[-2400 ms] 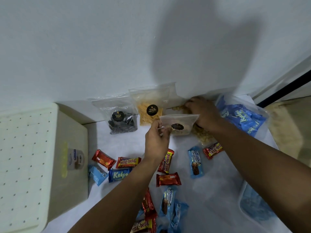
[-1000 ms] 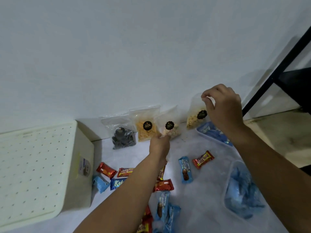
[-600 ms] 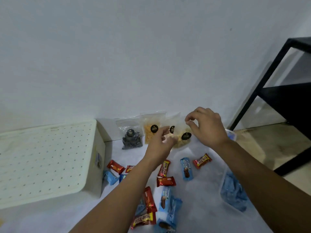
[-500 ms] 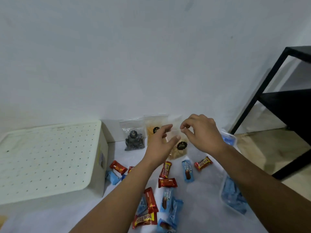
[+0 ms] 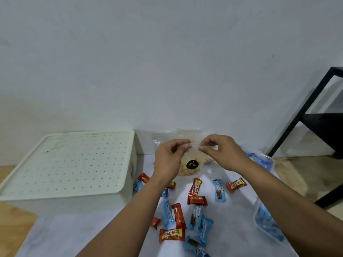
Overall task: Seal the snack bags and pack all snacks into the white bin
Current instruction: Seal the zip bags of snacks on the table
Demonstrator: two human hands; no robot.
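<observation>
White sheet by wall; sealing step under way.
Left hand (image 5: 168,160) and right hand (image 5: 221,153) pinch clear snack bag (image 5: 191,165) top, held above sheet. Next, likely: press along strip; white bin (image 5: 70,164) lidded.

Left hand (image 5: 168,160) and right hand (image 5: 221,153) pinch a clear snack bag's (image 5: 190,166) top edge above scattered candy bars (image 5: 194,187), beside a white bin (image 5: 70,164).

Bare forearms and hands (image 5: 194,154), no sleeves
</observation>
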